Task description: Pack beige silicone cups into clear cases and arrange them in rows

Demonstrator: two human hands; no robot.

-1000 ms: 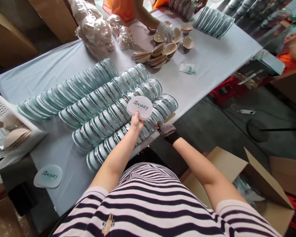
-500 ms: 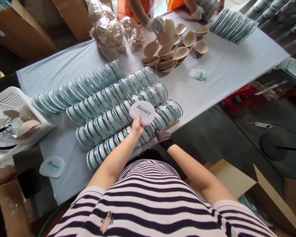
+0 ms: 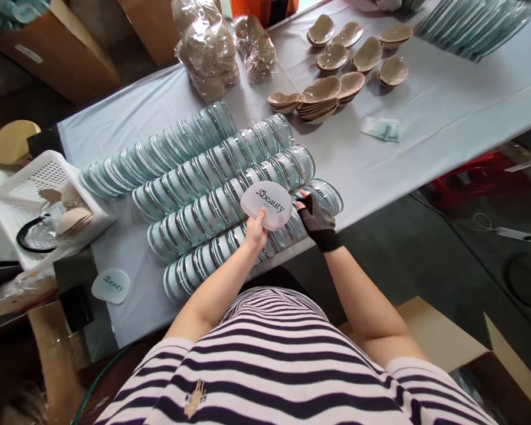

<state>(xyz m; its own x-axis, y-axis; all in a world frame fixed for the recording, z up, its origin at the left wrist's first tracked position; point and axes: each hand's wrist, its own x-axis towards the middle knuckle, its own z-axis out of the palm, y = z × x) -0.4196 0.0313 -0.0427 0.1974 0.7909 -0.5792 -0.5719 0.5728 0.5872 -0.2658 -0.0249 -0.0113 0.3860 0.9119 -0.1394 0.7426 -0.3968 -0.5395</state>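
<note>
Grip: left hand (image 3: pixel 255 231) pinches the lower edge of a white rounded lid (image 3: pixel 266 204) printed "beauty", thumb on its face, held up over the nearest row of cases (image 3: pixel 230 242).
Right hand (image 3: pixel 319 219): in a dark dotted glove, fingers curled onto the right end of that row, just beside the lid; whether it clasps a case cannot be told.
Table (image 3: pixel 425 136): four slanted rows of teal cases on pale cloth.
Far side: beige cups (image 3: pixel 323 94) and bagged stock (image 3: pixel 207 50).
Left: white basket (image 3: pixel 30 189); a second lid (image 3: pixel 110 285) lies at the table's edge.
</note>
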